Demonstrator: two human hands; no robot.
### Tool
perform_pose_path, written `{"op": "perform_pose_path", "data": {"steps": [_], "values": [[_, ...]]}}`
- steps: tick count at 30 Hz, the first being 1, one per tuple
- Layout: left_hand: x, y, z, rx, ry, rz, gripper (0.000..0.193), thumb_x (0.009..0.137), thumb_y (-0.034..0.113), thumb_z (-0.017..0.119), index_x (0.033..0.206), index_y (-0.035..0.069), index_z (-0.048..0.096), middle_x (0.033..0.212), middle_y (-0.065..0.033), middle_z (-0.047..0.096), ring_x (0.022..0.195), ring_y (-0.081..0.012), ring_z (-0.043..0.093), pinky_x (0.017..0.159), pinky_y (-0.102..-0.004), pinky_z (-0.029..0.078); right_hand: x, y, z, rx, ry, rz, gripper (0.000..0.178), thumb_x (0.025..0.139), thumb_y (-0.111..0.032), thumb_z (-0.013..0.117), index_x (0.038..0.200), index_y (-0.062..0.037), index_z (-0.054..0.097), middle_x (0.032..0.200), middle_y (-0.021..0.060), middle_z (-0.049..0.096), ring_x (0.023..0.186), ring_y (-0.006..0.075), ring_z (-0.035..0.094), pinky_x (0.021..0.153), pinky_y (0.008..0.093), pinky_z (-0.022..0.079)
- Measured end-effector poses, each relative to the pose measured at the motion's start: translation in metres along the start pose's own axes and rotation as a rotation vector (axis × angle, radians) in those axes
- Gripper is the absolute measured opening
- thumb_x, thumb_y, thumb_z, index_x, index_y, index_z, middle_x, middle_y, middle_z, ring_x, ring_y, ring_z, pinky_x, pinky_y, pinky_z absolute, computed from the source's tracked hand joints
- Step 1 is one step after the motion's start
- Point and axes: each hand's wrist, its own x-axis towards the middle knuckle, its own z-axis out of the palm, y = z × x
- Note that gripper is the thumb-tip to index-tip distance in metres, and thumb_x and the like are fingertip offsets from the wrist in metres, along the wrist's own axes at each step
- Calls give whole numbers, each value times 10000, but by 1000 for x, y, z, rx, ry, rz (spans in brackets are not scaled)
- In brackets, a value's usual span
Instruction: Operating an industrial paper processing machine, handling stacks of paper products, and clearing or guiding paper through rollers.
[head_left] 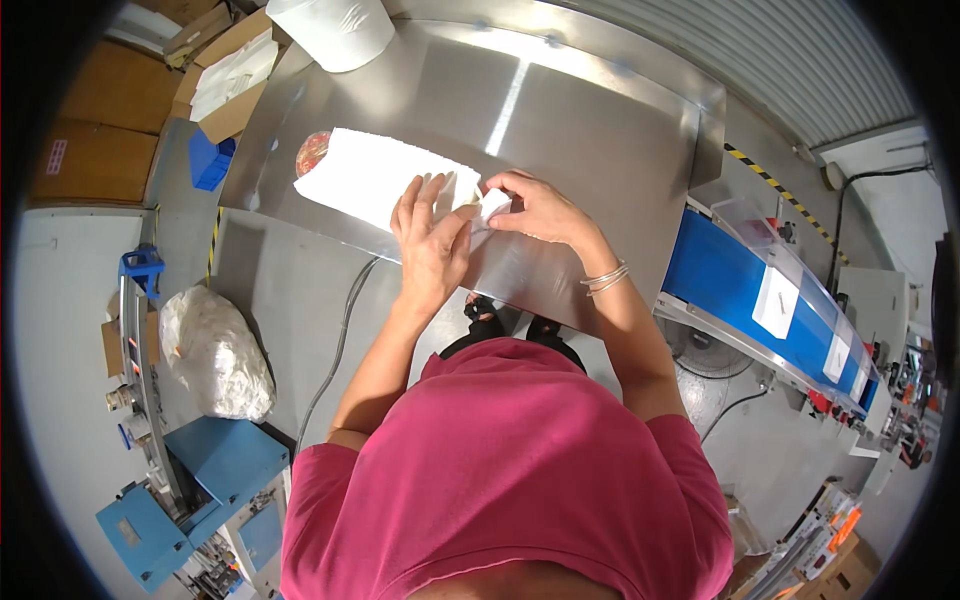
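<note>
White and strongly lit, the pack [365, 172] lies near the front edge of the steel table [600, 130], left of the middle. It is long and roughly rectangular, set aslant, its left end farther from the person than its right. Its surface looks soft and matte, bright enough to wash out most detail, with a slightly uneven far edge. At the left end a rounded reddish thing [311, 153] with a shiny skin shows from beside or under it; which of the two cannot be told.

At the right end, the left hand [432, 238] lies over the pack, fingers extended and a little apart; whether it grips anything cannot be told. Close by, the right hand [540, 212] curls thumb and fingers on a small white piece [494, 205], smooth and pale. Whether that piece joins the pack is hidden. The hands are near each other, almost meeting over it. Silvery bangles [606, 279] circle the right wrist. A white bucket-like thing [335, 30] stands at the table's far left.
</note>
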Motion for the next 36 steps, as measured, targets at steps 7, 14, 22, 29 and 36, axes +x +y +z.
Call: {"op": "perform_pose_path", "data": {"steps": [7, 14, 22, 29, 36], "values": [[5, -8, 1, 44, 41, -80, 200, 774, 183, 662, 942, 75, 668, 1252, -162, 469, 1224, -372, 357, 1011, -489, 250, -57, 31, -8, 205, 200, 228, 312, 845, -159, 643, 1080, -1, 511, 953, 44, 575, 898, 132, 552, 792, 268, 461], [4, -14, 1, 46, 43, -131, 311, 767, 18, 604, 1069, 88, 624, 1250, -152, 475, 1203, -355, 389, 992, -468, 301, -175, 90, -88, -416, 794, 729, 314, 913, -282, 546, 1001, 20, 551, 856, 127, 584, 721, 201, 561, 669, 310, 465], [5, -11, 4, -28, 72, -105, 307, 714, -27, 617, 995, 91, 658, 1258, -136, 488, 1212, -364, 382, 997, -470, 298, -190, 84, -109, -930, 1099, 485, 487, 760, -281, 687, 1143, -18, 541, 1090, 194, 580, 1030, 374, 517, 886, 443, 409], [5, -11, -2, -15, 5, -45, 282, 710, 1, 641, 965, 118, 661, 1303, -165, 439, 1258, -383, 327, 1028, -488, 233, -25, 2, 2, -49, 193, -11, 500, 757, -181, 708, 1190, -39, 503, 1199, 90, 530, 1073, 242, 526, 863, 348, 463], [7, -24, -6, 25, 28, -133, 382, 757, 69, 647, 1134, 94, 588, 1309, -177, 419, 1264, -393, 312, 1027, -492, 252, -28, 22, 12, 198, 184, 76, 405, 851, -227, 643, 1150, -3, 489, 948, 54, 588, 874, 117, 547, 767, 283, 462]]}}
